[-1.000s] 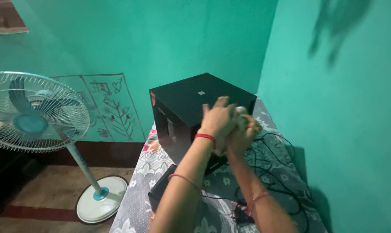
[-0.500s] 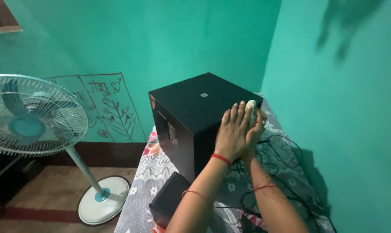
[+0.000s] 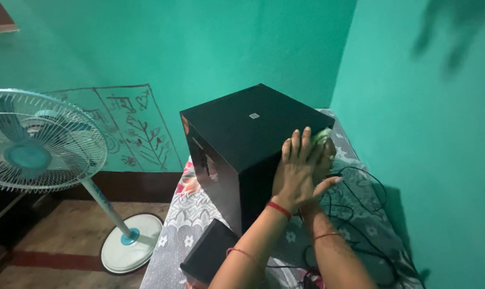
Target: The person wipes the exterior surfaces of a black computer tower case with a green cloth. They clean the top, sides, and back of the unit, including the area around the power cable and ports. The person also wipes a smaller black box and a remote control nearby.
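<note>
A large black speaker box (image 3: 242, 126) stands on a table covered with a grey floral cloth (image 3: 191, 211). My left hand (image 3: 298, 171) lies flat against the box's right-hand side face, fingers apart and pointing up, a red band at its wrist. My right hand (image 3: 328, 155) is mostly hidden behind the left one. It presses a small pale cloth (image 3: 322, 136) to the box's upper right corner.
A smaller black speaker (image 3: 207, 251) lies on the table in front of the box. Black cables (image 3: 363, 192) tangle over the table on the right, close to the green wall. A pedestal fan (image 3: 36, 142) stands on the floor at left, its round base (image 3: 130, 249) next to the table.
Both hands have slid right and up along the box's side, from its near edge to its upper right corner. The left hand has flattened with fingers spread.
</note>
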